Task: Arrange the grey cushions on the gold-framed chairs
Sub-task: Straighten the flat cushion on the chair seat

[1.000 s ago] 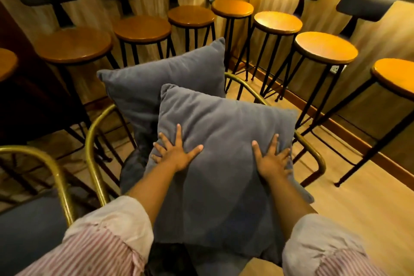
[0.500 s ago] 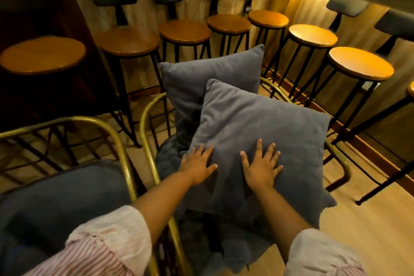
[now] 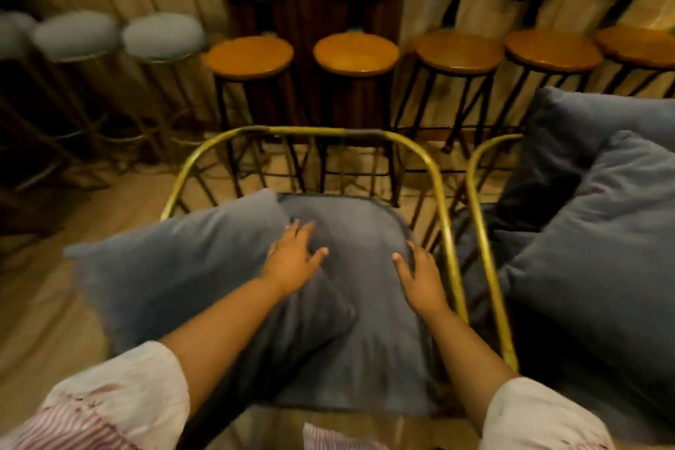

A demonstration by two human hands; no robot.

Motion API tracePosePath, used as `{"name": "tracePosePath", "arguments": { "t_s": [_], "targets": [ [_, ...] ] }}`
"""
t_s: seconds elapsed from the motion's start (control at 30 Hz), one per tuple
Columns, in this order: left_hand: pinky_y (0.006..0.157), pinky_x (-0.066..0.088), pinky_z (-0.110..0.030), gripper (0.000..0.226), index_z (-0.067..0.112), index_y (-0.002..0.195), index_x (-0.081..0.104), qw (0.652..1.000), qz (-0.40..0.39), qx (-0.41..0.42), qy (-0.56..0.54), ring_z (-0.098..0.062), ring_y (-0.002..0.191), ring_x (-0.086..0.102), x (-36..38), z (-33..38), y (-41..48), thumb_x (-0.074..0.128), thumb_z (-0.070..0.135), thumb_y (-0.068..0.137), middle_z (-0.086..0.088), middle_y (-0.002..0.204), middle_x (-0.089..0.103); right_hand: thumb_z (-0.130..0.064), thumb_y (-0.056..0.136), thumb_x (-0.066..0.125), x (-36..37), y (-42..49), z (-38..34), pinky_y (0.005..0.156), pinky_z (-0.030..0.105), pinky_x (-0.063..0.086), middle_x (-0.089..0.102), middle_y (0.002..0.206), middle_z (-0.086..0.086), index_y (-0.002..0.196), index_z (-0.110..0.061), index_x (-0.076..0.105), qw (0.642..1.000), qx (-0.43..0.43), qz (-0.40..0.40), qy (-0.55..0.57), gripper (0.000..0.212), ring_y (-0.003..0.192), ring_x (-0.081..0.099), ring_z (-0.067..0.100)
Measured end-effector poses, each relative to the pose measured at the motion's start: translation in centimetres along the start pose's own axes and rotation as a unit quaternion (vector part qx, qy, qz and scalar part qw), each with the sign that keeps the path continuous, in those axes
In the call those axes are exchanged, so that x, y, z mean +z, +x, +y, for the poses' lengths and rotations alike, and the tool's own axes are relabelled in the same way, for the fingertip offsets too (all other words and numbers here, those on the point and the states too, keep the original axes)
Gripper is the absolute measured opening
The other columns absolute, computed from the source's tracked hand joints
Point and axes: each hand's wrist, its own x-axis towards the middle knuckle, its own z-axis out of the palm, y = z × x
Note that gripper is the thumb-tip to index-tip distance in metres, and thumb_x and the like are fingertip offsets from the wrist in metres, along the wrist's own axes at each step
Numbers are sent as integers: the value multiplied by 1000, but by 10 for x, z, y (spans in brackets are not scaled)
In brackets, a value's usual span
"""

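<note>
A gold-framed chair (image 3: 307,130) stands in front of me with a grey seat cushion (image 3: 361,226) on it. A loose grey cushion (image 3: 175,267) lies tilted over the seat's left side and hangs out past the frame. My left hand (image 3: 294,259) rests flat on that cushion's right edge, fingers spread. My right hand (image 3: 420,278) lies flat on the seat cushion beside the right frame tube. On the right, a second gold-framed chair (image 3: 475,172) holds two grey cushions: one in front (image 3: 602,248), one behind it (image 3: 584,120).
A row of black-legged bar stools with round wooden seats (image 3: 356,53) lines the far wall. Grey-topped stools (image 3: 162,35) stand at the far left. Wooden floor (image 3: 44,303) shows to the left of the chair. The two gold chairs stand close together.
My view has swung left from the chair with two cushions to its neighbour. Both hands left the front cushion there and now lie on this chair's cushions.
</note>
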Motion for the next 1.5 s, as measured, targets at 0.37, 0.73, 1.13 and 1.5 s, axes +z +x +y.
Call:
{"name": "tracePosePath", "arguments": {
  "t_s": [0.37,0.73,1.13,1.5],
  "targets": [
    [120,12,-47,87,15,152,10,916,192,-312,-162,-37,148,6,-40,-202,-88,60,42,86,-19,160,7,-34,93,55,142,6,-80,113,40,30,37,150,19,142,-3,37,979,50,-193,39,60,138,36,33],
    [113,22,-51,96,39,149,14,794,375,-425,-221,-32,141,29,12,-268,-54,61,67,70,-7,154,31,-35,89,61,240,131,-65,93,23,38,54,133,9,132,-1,50,960,54,-268,55,56,119,52,21],
    [106,39,-49,96,44,147,17,811,356,-395,-243,-37,129,46,15,-280,-57,60,72,66,-15,140,45,-48,71,75,238,125,-35,85,30,47,66,122,10,126,-10,60,943,131,-218,213,68,103,63,22],
    [102,37,-28,82,24,146,31,887,165,-202,-382,-22,133,44,-6,-223,2,72,40,77,-2,147,45,-47,68,78,108,65,13,102,41,45,62,124,4,129,-12,55,953,163,-44,251,74,112,57,25]
  ]
}}
